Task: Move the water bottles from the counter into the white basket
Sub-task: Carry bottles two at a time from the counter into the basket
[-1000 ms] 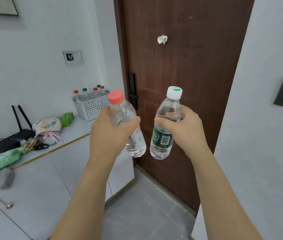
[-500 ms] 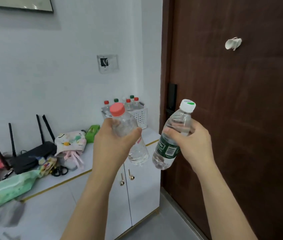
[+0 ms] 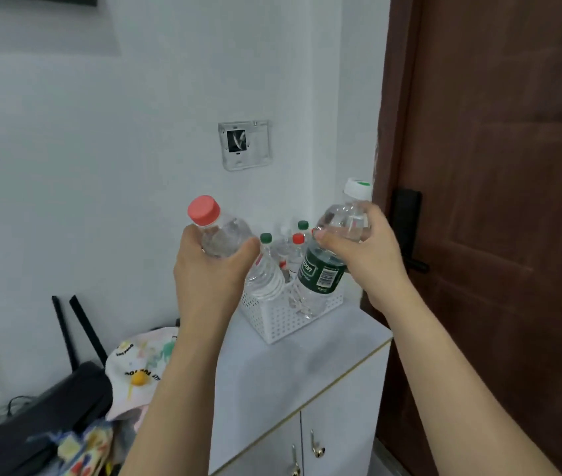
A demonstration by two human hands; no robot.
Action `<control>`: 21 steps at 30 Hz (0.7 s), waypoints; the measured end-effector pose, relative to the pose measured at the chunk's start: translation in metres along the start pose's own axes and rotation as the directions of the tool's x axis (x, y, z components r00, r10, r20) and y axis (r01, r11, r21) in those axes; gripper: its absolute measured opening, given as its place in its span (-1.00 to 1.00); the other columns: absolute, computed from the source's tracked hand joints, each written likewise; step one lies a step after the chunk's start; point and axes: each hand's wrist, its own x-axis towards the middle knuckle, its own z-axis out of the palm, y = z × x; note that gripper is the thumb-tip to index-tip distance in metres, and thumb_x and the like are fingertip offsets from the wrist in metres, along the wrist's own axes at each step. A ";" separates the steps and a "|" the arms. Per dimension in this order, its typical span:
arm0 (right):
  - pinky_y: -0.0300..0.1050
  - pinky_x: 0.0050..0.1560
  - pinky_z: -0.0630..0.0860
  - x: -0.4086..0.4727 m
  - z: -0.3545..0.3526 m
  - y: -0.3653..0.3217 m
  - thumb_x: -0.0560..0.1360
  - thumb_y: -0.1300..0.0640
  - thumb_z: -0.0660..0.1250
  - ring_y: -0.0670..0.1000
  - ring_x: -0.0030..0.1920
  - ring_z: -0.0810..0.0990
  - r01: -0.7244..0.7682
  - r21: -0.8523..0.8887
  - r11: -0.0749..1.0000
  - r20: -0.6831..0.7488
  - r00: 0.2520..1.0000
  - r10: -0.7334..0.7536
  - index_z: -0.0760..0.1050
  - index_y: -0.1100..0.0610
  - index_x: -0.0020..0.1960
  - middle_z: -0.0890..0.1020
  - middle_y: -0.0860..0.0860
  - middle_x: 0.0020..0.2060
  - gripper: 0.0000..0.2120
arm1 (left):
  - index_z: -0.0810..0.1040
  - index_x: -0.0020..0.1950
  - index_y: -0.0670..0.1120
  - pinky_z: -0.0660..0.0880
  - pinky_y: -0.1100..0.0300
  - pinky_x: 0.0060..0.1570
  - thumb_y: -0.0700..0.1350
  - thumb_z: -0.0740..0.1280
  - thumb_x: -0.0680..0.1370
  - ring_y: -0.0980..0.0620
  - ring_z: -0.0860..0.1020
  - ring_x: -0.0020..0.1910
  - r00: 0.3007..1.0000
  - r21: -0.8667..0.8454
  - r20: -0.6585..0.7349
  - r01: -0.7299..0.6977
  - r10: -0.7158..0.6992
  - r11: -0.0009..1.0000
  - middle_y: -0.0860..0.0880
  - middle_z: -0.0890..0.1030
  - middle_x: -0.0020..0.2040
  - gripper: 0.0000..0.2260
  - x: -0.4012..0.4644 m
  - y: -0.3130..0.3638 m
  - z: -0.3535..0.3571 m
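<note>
Head view shows both hands raised in front of the white basket [image 3: 284, 316], which stands on the counter [image 3: 293, 365] near the brown door [image 3: 499, 201]; the left hand [image 3: 210, 269] is wrapped around the upper body of the red-capped bottle [image 3: 224, 235], and the right hand [image 3: 365, 255] is wrapped around the shoulder of the green-label bottle [image 3: 324, 273], which tilts with its white cap up to the right. Several other bottles [image 3: 265, 266] already stand in the basket; free room there looks small. Both held bottles appear full of clear water, so I judge them fairly heavy for their size; the thin plastic walls probably give a little under pressure, and the smooth surface may slip. A hold around the shoulder, where the plastic is usually stiffer, seems best; each bottle should go down bottom first into a gap between the others.
</note>
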 end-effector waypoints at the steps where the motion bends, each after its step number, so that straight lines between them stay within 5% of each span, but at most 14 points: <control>1: 0.07 0.00 0.62 0.017 0.009 0.007 0.16 -0.03 0.57 -0.08 -0.08 0.67 -0.010 -0.005 1.000 0.013 1.000 0.010 0.43 -0.17 0.14 0.69 -0.06 -0.09 -0.40 | 0.51 -0.03 0.11 0.60 0.01 -0.08 0.09 0.47 0.25 0.16 0.62 -0.16 1.000 -0.005 -0.005 0.005 -0.005 1.000 0.15 0.65 -0.14 -0.66 0.013 -0.008 0.006; 8: -0.07 -0.03 0.57 0.111 0.060 0.071 0.17 -0.21 0.49 -0.14 -0.05 0.61 0.007 -0.104 0.995 0.076 0.997 0.001 0.30 -0.33 0.10 0.62 -0.13 -0.06 -0.42 | 0.53 -0.01 0.11 0.61 -0.14 -0.05 0.03 0.51 0.27 0.08 0.65 -0.12 0.999 0.011 0.044 0.030 -0.031 0.999 0.11 0.66 -0.11 -0.67 0.085 -0.061 0.055; 12: -0.29 -0.27 0.44 0.148 0.084 0.111 0.20 -0.19 0.48 -0.24 -0.13 0.57 0.032 -0.178 0.983 0.139 0.990 -0.007 0.28 -0.33 0.09 0.58 -0.24 -0.11 -0.45 | 0.52 0.05 0.13 0.60 0.04 -0.02 0.05 0.51 0.27 0.16 0.63 -0.07 0.993 0.073 0.117 0.020 -0.029 0.997 0.15 0.66 -0.05 -0.62 0.112 -0.096 0.084; 15: -0.21 -0.25 0.47 0.166 0.100 0.140 0.19 -0.21 0.47 -0.15 -0.13 0.56 0.027 -0.297 0.955 0.193 0.981 0.033 0.30 -0.23 0.15 0.54 -0.22 -0.08 -0.40 | 0.51 0.02 0.16 0.52 0.23 -0.13 0.10 0.49 0.24 0.30 0.60 -0.13 0.985 0.114 0.154 0.055 -0.072 0.992 0.24 0.64 -0.09 -0.61 0.123 -0.126 0.098; 21: -0.02 0.01 0.56 0.179 0.118 0.193 0.26 -0.21 0.48 -0.06 0.03 0.57 0.087 -0.475 0.876 0.387 0.914 0.120 0.35 -0.10 0.20 0.57 -0.15 0.05 -0.41 | 0.50 0.06 0.14 0.52 0.22 -0.18 0.07 0.47 0.22 0.27 0.59 -0.15 0.946 0.295 0.257 0.118 -0.198 0.948 0.16 0.64 -0.06 -0.57 0.134 -0.185 0.113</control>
